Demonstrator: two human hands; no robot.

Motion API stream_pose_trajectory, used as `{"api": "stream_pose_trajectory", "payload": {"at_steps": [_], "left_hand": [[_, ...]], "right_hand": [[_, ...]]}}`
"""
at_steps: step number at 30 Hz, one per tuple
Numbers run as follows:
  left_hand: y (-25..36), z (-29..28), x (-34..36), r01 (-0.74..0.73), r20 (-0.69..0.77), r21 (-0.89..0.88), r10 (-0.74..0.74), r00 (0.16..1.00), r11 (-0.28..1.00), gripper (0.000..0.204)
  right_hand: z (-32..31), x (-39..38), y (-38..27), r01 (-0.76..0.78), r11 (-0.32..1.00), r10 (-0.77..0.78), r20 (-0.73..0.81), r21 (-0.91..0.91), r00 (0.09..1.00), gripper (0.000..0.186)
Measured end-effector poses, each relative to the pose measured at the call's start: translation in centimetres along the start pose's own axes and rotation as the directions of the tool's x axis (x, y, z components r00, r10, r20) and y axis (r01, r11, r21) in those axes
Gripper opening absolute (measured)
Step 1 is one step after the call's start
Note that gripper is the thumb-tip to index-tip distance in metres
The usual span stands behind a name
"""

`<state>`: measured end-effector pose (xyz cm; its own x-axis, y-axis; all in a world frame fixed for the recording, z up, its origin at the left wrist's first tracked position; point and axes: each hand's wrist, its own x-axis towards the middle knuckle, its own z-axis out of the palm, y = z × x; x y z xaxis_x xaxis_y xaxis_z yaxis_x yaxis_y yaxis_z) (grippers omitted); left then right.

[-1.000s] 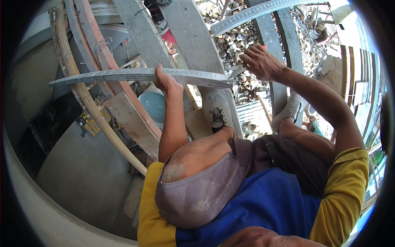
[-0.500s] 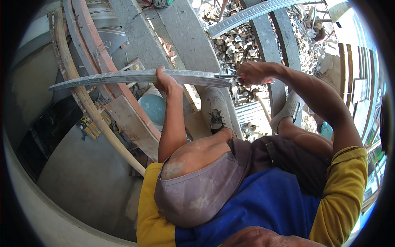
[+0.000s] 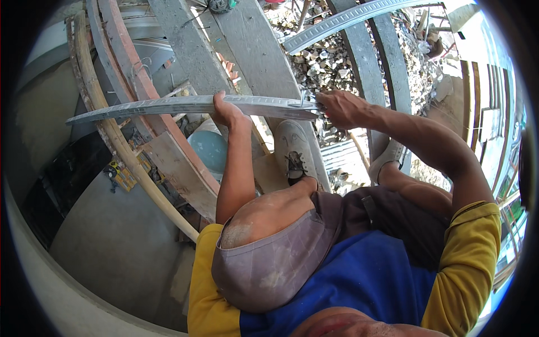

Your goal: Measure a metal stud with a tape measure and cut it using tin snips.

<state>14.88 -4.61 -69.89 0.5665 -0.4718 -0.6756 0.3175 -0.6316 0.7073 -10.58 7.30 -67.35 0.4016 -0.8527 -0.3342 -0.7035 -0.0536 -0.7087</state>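
A long grey metal channel (image 3: 163, 105) with a ribbed face lies across the view, level with my feet. My left hand (image 3: 227, 112) is closed around its middle, the thumb up over the far edge. At the channel's right end is my right hand (image 3: 343, 108), gripping metal-cutting snips (image 3: 310, 103). Their blades sit at the channel's end; the handles are hidden in my fist. Bent metal seems to stick up there, too small to tell exactly. My left shoe (image 3: 293, 149) rests just below that end.
Cement-stained planks (image 3: 255, 50) run away from me, with gaps between them. Rubble (image 3: 331, 70) lies below on the right. Another metal channel (image 3: 348, 23) spans the planks at the far side. To the left are a curved-looking pole (image 3: 137, 160), wooden beams (image 3: 126, 48) and a light-blue bucket (image 3: 208, 149).
My right hand has moved slightly left, closer to the channel's end, and its grip has turned. The snips' red handles, visible before, are now covered. My left hand stays put.
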Motion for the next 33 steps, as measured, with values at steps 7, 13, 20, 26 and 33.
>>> {"api": "stream_pose_trajectory", "payload": {"at_steps": [7,13,20,26,33], "left_hand": [[0.7,-1.3,2.0,0.02,0.214,-0.23,0.03,0.976,0.973,0.046],[0.7,-1.2,2.8,0.073,0.296,-0.353,0.038,0.954,0.933,0.048],[-0.3,-0.9,1.1,0.183,0.312,-0.406,-0.052,0.949,0.895,0.035],[-0.2,0.3,-0.1,0.165,0.224,-0.325,-0.093,0.97,0.931,0.031],[-0.6,-0.3,1.2,0.144,0.255,-0.328,-0.059,0.965,0.934,0.028]], "right_hand": [[-5.2,-1.3,0.9,-0.449,0.823,0.181,0.588,0.349,0.789,0.014],[-4.6,-3.9,1.7,-0.524,0.766,0.278,0.542,0.372,0.793,0.031],[-2.2,-4.2,0.8,-0.398,0.869,0.254,0.425,0.295,0.869,0.031],[-0.8,-3.4,0.5,-0.341,0.922,0.265,0.345,0.183,0.901,0.025],[0.5,-2.5,0.8,-0.266,0.948,0.21,0.281,0.177,0.936,0.018]]}}
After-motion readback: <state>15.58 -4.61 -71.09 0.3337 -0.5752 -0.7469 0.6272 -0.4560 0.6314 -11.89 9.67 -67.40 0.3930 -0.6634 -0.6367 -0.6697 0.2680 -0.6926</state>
